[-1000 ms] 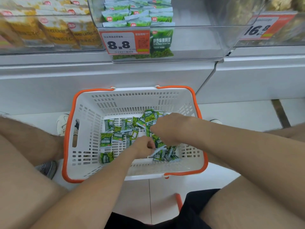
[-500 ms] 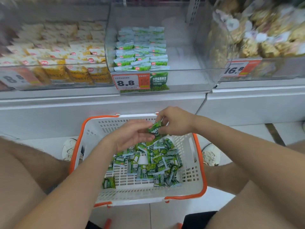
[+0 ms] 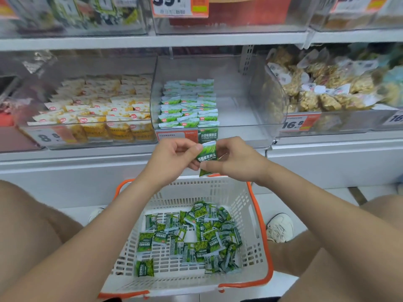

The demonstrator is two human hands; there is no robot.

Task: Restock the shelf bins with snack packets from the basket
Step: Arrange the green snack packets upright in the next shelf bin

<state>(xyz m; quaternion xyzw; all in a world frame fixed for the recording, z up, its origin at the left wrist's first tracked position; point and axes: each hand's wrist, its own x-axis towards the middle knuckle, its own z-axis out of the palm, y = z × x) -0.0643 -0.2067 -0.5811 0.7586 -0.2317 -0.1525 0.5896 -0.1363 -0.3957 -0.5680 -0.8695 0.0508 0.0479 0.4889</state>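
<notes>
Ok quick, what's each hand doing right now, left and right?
Left hand: pinching the green packet at its left edge.
Right hand: holding the same packet from the right side.

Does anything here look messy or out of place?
Nothing looks spilled or damaged. The green pea packets in the basket lie jumbled, a lone packet at its near left corner, while the clear bin holds neat rows only in its left half.
</notes>
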